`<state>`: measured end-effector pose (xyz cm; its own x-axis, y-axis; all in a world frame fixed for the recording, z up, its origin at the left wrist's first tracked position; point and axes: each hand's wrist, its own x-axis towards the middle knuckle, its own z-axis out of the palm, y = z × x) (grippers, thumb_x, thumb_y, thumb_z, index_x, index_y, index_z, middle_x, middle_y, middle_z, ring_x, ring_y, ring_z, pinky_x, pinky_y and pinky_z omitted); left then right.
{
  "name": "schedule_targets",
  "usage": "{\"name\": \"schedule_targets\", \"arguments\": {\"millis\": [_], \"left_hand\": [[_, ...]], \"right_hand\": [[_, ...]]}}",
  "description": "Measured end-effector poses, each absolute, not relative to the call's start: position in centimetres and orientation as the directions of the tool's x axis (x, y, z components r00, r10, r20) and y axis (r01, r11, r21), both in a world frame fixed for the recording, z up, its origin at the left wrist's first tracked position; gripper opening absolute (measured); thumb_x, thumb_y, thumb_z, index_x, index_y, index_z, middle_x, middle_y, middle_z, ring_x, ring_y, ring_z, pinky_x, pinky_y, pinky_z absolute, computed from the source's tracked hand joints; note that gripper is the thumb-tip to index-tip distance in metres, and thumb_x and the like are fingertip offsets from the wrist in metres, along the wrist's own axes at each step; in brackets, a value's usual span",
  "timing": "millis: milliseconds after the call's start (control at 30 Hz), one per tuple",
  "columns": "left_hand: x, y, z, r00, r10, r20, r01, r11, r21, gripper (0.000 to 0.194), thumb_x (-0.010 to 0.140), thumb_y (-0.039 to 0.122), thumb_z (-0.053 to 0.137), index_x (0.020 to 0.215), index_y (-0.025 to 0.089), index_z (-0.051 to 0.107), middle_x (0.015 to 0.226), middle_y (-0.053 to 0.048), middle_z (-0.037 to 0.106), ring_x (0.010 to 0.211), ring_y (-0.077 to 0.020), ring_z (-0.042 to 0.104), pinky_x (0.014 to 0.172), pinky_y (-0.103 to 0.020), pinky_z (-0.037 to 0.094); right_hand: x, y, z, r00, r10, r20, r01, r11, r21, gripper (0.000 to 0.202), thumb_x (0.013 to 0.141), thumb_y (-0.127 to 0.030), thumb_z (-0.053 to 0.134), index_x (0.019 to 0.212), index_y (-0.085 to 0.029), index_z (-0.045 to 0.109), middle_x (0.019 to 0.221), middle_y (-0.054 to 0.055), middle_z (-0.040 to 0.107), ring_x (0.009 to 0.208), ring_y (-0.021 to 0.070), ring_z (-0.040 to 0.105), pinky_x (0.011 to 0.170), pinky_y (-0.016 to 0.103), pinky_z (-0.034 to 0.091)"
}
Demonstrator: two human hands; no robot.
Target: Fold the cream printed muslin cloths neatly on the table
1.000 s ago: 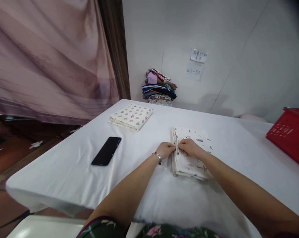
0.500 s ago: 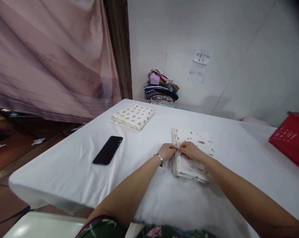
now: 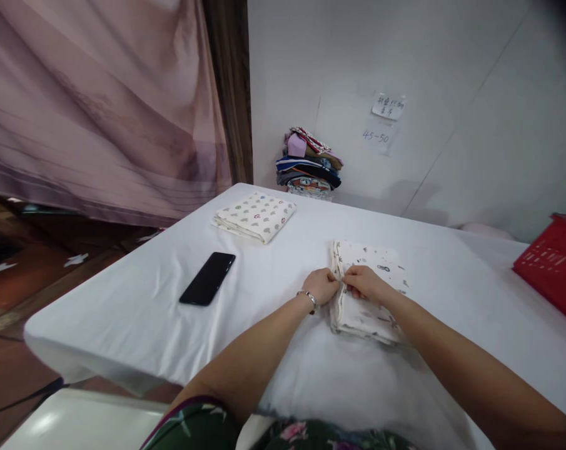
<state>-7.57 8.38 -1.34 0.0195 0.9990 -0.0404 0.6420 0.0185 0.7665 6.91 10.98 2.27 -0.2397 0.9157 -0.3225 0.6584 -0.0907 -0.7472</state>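
A folded white cloth with small dark prints (image 3: pixel 367 319) lies on the white-covered table (image 3: pixel 283 275). At its left edge, my left hand (image 3: pixel 321 286) is closed, pinching the layered folds between thumb and finger. My right hand (image 3: pixel 364 284) rests over the cloth, its fingertips pinching the same edge right beside the left ones. A bracelet circles my left wrist. Farther back on the left lies a second folded cloth (image 3: pixel 256 217), cream with grey and coloured motifs, apart from both hands.
A black phone (image 3: pixel 207 279) lies left of my arms. The red plastic basket (image 3: pixel 552 269) stands at the right edge. Behind the table rises a pile of folded fabrics (image 3: pixel 309 164) against the wall. A pink curtain (image 3: pixel 104 112) hangs at left; a white stool (image 3: pixel 90 422) is below.
The whole view has shifted slightly, so things sit a little farther right. Both hands stay at the cloth's left edge, with the left fingers curled in a little more.
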Motion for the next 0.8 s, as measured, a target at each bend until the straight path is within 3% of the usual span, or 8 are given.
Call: {"name": "schedule_targets", "arguments": {"millis": [167, 367, 800], "left_hand": [[-7.6, 8.6, -1.4, 0.022, 0.999, -0.032, 0.625, 0.011, 0.780, 0.013, 0.067, 0.025, 0.055, 0.073, 0.020, 0.064, 0.077, -0.002, 0.067, 0.072, -0.0164, 0.059, 0.061, -0.023, 0.042], [-7.6, 8.6, -1.0, -0.023, 0.998, -0.061, 0.513, 0.064, 0.856, 0.012, 0.064, 0.022, 0.055, 0.068, 0.017, 0.064, 0.068, -0.002, 0.066, 0.064, -0.0134, 0.057, 0.056, -0.021, 0.040], [-7.9, 8.7, -0.7, -0.071, 0.978, -0.196, 0.379, 0.208, 0.902, 0.015, 0.063, 0.025, 0.059, 0.068, 0.013, 0.064, 0.055, 0.002, 0.056, 0.052, -0.0093, 0.049, 0.047, -0.019, 0.035]], "right_hand": [[7.0, 11.3, 1.9, -0.244, 0.927, -0.285, 0.711, -0.029, -0.702, 0.009, 0.066, -0.016, 0.051, 0.057, -0.017, 0.050, 0.035, -0.006, 0.045, 0.030, 0.0060, 0.041, 0.034, 0.017, 0.028], [7.2, 11.5, 1.9, -0.252, 0.933, -0.258, 0.723, 0.005, -0.691, 0.006, 0.067, -0.018, 0.050, 0.062, -0.017, 0.052, 0.044, -0.004, 0.053, 0.034, 0.0079, 0.048, 0.036, 0.018, 0.031], [6.5, 10.1, 3.7, -0.250, 0.924, -0.288, 0.728, -0.016, -0.685, 0.009, 0.069, -0.016, 0.048, 0.060, -0.017, 0.049, 0.035, -0.005, 0.046, 0.030, 0.0065, 0.039, 0.035, 0.017, 0.028]]}}
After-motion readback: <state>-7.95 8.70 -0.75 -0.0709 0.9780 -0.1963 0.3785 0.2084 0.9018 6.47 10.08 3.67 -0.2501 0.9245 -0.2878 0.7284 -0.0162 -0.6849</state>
